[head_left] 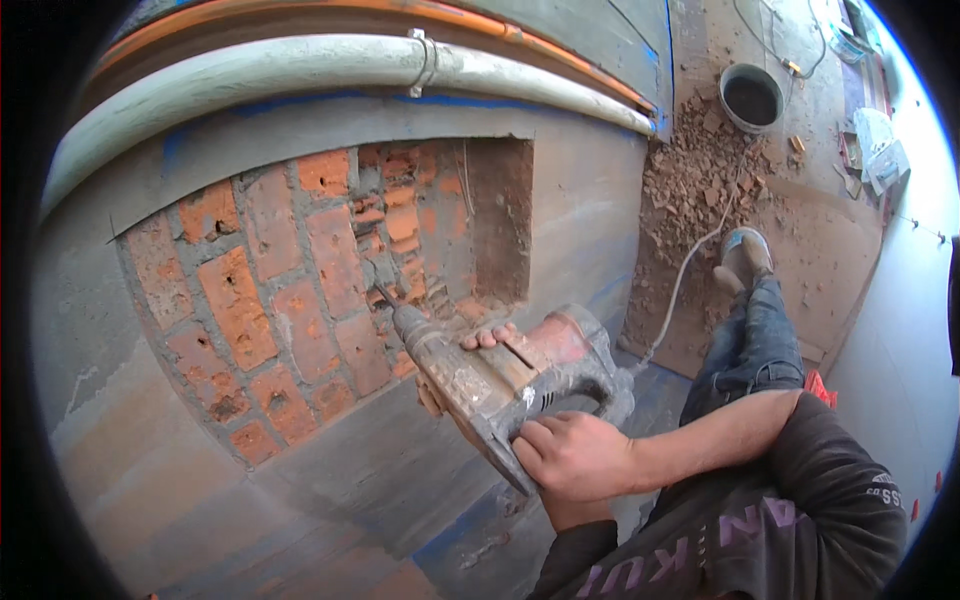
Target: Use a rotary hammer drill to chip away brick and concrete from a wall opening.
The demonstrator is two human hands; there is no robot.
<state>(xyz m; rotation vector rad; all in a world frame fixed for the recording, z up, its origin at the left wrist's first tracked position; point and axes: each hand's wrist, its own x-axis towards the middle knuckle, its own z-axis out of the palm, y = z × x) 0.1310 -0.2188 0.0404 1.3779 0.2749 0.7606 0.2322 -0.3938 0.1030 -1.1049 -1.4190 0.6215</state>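
My left hand (485, 338) is wrapped around the body of a dusty rotary hammer drill (465, 375), mostly hidden beneath it with fingertips showing. My right hand (570, 450) is closed on the drill's rear handle (590, 400). The bit (388, 296) points into broken orange brick and grey mortar (380, 240) in a recess cut in the grey wall, at its chipped inner part; whether the tip touches cannot be told. Whole bricks with pitted faces (275, 320) fill the left of the recess. A pale cord (675, 295) runs from the tool's back across the floor.
A white pipe (300, 75) and orange pipe (540, 38) run above the recess. Rubble (700, 170) lies on the floor beside a bucket (750, 97). Plastic bags (880, 150) are at the right. My leg and booted foot (745, 255) rest on dusty boarding (820, 260).
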